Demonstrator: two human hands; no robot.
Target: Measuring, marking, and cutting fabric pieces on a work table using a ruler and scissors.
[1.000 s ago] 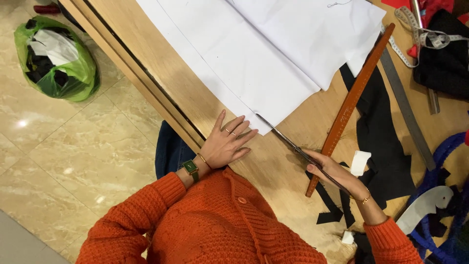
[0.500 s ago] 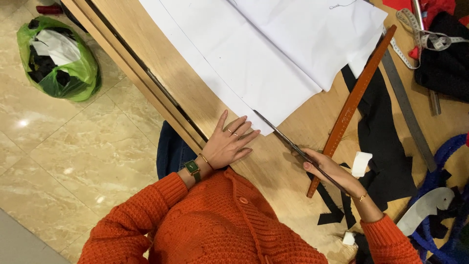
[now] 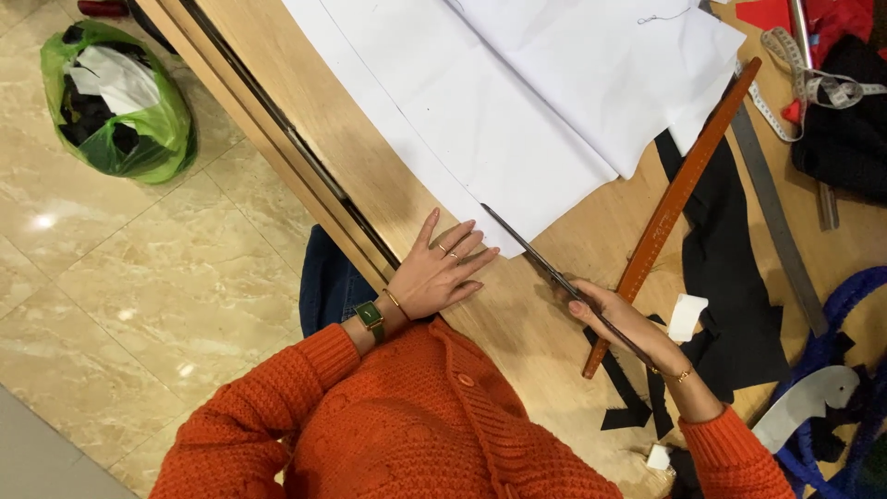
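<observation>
Two hands at work: left hand (image 3: 442,271) flat, fingers spread, pinning the white paper (image 3: 517,120) corner on the worktop (image 3: 554,342); right hand (image 3: 621,322) grips long scissors (image 3: 540,261), blades reaching the paper's edge beside the left fingertips.

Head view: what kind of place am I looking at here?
Probably a tailoring or pattern-cutting workshop. White pattern paper covers a wooden table, the right hand holds long scissors at its edge, and a wooden ruler, a tape measure and black fabric scraps lie alongside.
</observation>
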